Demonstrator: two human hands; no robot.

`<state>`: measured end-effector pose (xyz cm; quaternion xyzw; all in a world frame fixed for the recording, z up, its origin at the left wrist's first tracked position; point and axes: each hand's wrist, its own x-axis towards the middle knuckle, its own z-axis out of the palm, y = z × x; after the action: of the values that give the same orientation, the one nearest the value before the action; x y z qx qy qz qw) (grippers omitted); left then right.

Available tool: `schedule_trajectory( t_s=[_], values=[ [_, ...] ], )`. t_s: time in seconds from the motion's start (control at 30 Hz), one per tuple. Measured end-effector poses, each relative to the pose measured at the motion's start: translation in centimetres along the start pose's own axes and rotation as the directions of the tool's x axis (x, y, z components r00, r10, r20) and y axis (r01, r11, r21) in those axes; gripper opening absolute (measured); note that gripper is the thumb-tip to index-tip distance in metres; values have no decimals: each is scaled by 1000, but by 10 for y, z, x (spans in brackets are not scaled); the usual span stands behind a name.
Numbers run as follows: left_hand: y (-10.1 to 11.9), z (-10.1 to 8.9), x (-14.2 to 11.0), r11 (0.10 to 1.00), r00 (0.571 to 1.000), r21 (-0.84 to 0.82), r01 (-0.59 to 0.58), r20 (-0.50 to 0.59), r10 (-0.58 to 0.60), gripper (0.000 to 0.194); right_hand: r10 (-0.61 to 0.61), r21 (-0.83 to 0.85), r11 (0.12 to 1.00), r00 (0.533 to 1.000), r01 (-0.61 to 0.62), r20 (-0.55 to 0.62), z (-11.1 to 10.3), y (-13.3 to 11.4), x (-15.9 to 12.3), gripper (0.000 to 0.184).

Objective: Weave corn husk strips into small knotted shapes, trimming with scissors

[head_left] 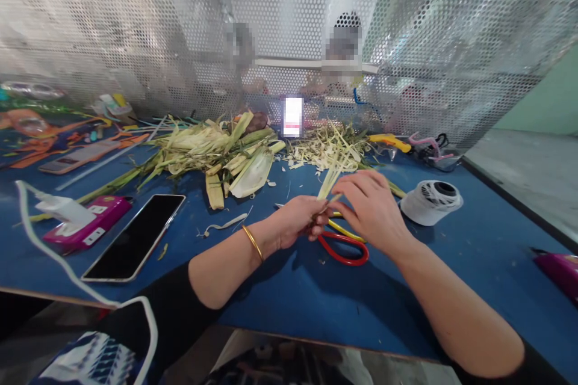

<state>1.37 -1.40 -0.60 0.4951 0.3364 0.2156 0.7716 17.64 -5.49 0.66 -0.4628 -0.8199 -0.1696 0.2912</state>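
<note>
Pinching a thin bundle of pale leaf strips between both hands just above the blue table. Left hand is closed on the strips' lower end; right hand is curled over them from the right, fingertips narrowed on the strips. Judgement: the grip does best kept low and firm, strips aligned and taut, wrists clear of the red-handled scissors lying directly beneath. Farther left lies a dark phone; right, a white round fan. Beyond, a heap of husks and trimmed shreds.
</note>
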Motion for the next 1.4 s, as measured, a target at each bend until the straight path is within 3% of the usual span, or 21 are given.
schedule_trajectory(
  t_s=[0.1,0.17,0.23,0.3,0.37,0.67,0.83,1.2,1.33,1.4],
  values=[
    [1,0,0,992,997,-104,-76,-21,74,20,276,144,957,944,-252,-182,3,-3,-3,13],
    [2,1,0,989,996,-120,-84,-14,83,19,531,383,800,842,-461,-95,6,-4,-4,18],
    [0,3,-1,992,997,-102,-70,10,71,19,671,596,540,731,-595,122,11,-4,-2,23],
    [-2,4,0,996,998,-74,-50,37,52,20,674,712,330,683,-620,282,13,-4,-1,26],
    [-5,4,1,998,998,-61,-21,60,24,22,653,761,242,681,-602,331,13,-5,1,27],
    [-6,5,4,982,996,-186,41,91,-24,33,661,770,115,627,-628,412,12,-9,0,31],
    [-8,6,2,987,996,-158,4,90,10,31,590,785,11,638,-619,494,16,-12,-2,37],
    [-8,8,1,992,992,-124,3,123,12,23,651,732,141,620,-666,439,22,-9,-5,36],
    [-8,7,3,980,995,-198,-3,96,23,23,702,689,313,648,-654,296,23,-6,-4,30],
    [-6,6,4,955,998,-293,-40,39,54,22,671,668,442,715,-599,196,21,-6,-4,36]
  ],
)
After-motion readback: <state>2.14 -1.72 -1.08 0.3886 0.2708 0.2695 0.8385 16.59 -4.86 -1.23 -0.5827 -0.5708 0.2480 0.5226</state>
